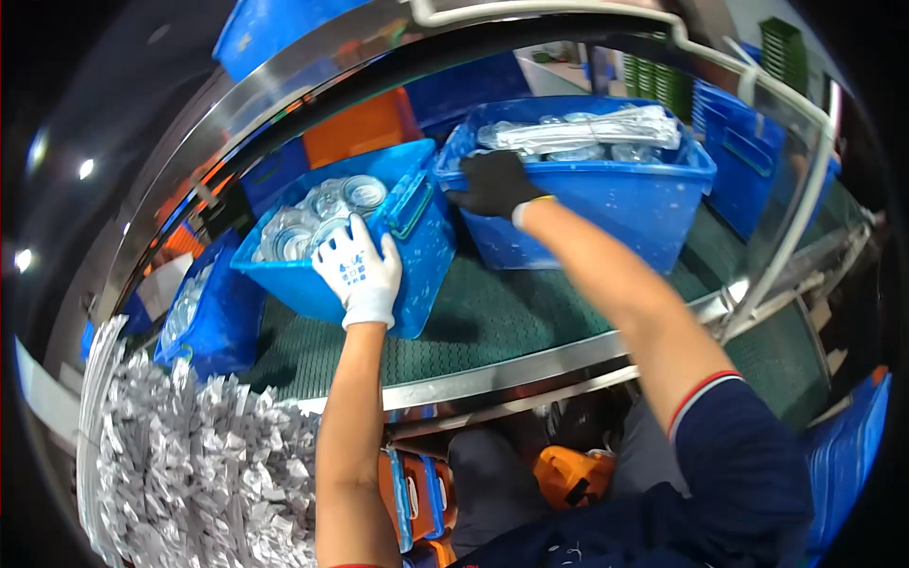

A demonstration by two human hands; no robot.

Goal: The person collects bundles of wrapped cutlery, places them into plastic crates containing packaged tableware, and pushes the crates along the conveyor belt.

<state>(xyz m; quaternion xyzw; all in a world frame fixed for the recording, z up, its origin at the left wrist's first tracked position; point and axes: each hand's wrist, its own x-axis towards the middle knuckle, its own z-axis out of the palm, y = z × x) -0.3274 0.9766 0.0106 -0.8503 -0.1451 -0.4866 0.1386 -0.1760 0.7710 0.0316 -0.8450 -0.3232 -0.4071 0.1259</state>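
Spreading a white-gloved left hand [358,270] over the near rim of a bright blue, open-topped plastic bin [426,275], fingers open and fanned rather than curled tight, and reaching inward to clear, round, shiny-rimmed containers [365,192], probably for steadying both wall and load. Laying a black-gloved right hand [497,185] over the left corner of a deep blue, speckled plastic bin [587,213]; being unable to tell how tightly, owing to fingers partly hidden at the rim. Apparently using one hand per bin for controlling the narrow gap between them. Finding a long, silvery bundle [606,131] lying across clear rounded pieces in the right-hand bin, likely placed on top because of its length. Seeing both bins standing on a dark green, textured conveyor belt [511,322], behind a shiny metal side rail [473,377], presumably for easy reach. Noticing farther left another blue bin [213,322] holding clear pieces, and, nearer, a thick stack of crinkled silver strips [199,454], perhaps standing beside the belt for being close at hand. Seeing behind the bins an orange plastic bin [360,128], and at lower right a stack of blue plastic bins [852,454], probably nested for saving space.
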